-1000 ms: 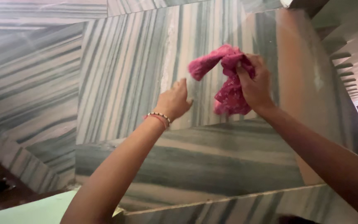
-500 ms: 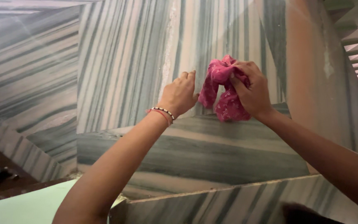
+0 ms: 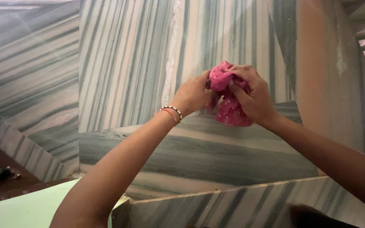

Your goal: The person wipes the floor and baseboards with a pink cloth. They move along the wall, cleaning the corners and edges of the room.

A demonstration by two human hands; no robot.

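I see both hands on the pink cloth [image 3: 230,105], bunched against the striped marble wall [image 3: 127,63]: right hand [image 3: 254,95] clamped around it, left hand [image 3: 193,95] pinching its edge. For good contact, I judge: flatten folds, press evenly.

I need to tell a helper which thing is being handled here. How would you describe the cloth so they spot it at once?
Look at the tall wall of grey-green striped stone slabs and find the ledge running across it. Just above the ledge, the left hand and right hand meet around a bunched cloth. It is bright pink, unlike anything else there.
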